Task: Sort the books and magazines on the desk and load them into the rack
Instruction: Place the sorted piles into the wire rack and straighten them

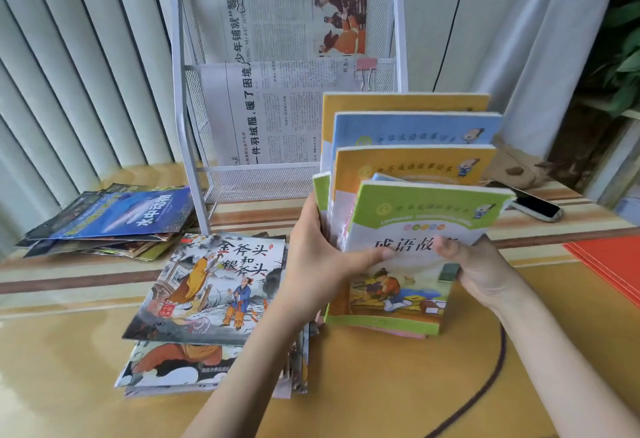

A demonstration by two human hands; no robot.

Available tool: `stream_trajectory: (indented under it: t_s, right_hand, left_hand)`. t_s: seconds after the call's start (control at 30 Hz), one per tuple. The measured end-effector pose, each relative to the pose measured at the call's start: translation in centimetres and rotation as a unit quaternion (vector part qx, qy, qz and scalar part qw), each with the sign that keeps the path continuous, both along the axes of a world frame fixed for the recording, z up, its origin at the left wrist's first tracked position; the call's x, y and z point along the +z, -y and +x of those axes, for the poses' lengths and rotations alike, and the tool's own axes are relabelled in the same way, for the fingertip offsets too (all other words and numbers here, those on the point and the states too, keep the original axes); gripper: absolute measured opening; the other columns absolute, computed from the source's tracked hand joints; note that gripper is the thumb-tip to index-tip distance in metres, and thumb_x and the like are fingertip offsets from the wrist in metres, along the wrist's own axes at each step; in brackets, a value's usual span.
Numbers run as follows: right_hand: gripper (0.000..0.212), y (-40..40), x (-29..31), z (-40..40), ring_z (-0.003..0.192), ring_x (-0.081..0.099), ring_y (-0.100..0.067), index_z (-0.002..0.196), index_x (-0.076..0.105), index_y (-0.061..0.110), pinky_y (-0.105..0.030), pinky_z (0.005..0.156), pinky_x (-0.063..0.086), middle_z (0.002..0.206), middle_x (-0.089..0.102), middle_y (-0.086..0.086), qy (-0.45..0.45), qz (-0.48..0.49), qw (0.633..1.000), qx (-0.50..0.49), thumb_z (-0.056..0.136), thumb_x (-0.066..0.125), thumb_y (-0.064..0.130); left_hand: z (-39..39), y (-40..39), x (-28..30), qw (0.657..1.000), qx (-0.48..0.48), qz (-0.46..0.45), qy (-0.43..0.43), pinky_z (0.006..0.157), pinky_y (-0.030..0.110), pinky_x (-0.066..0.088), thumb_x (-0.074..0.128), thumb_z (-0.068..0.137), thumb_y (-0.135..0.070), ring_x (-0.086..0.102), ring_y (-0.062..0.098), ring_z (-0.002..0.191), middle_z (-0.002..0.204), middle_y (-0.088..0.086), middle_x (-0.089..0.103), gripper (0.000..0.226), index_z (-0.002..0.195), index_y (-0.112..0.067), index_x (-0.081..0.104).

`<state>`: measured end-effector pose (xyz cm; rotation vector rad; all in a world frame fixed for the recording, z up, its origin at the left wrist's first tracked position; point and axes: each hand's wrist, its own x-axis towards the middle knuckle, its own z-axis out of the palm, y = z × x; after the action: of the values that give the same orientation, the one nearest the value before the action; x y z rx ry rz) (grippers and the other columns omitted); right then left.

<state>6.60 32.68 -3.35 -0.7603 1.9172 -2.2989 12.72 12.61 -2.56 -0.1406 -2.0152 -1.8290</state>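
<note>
I hold a fanned stack of storybooks (412,167) upright on the desk, green cover in front, then orange, blue and yellow ones behind. My left hand (322,257) grips its left edge with the thumb on the front cover. My right hand (474,264) clasps its right edge. A pile of picture books (207,288) lies flat to the left of my hands. Darker magazines (114,219) lie in a heap at far left. The white wire rack (194,146) stands behind, with newspapers (277,108) in its two upper pockets.
A phone (533,205) lies on the desk at right behind the books. An orange folder (609,264) sits at the right edge. A dark cable (485,392) runs under my right forearm. Curtains and a plant back the desk.
</note>
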Motion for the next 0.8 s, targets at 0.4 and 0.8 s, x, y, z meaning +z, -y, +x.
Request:
stream_trajectory:
  t_s: [0.4,0.8]
  right_hand:
    - [0.06,1.0,0.9,-1.9,0.101,0.066,-0.007,0.096,0.071,0.044,-0.022,0.079,0.052,0.103,0.072,0.013,-0.057,0.022,0.998,0.021,0.04,0.087,0.06]
    - [0.046,8.3,15.9,-13.1,0.101,0.065,-0.004,0.102,0.065,0.026,-0.02,0.083,0.049,0.098,0.072,0.017,-0.194,0.009,0.981,0.017,0.061,0.076,0.044]
  left_hand:
    - [-1.4,0.8,-0.3,1.0,0.026,0.012,-0.005,0.07,0.024,0.055,0.092,0.055,-0.01,0.067,0.006,0.086,0.091,-0.007,0.07,0.064,0.106,-0.012,0.054]
    - [-12.5,7.8,14.8,0.98,0.077,-0.024,-0.181,0.083,0.061,0.05,0.094,0.044,-0.033,0.061,0.047,0.099,0.107,0.035,0.059,0.092,0.109,0.009,0.046]
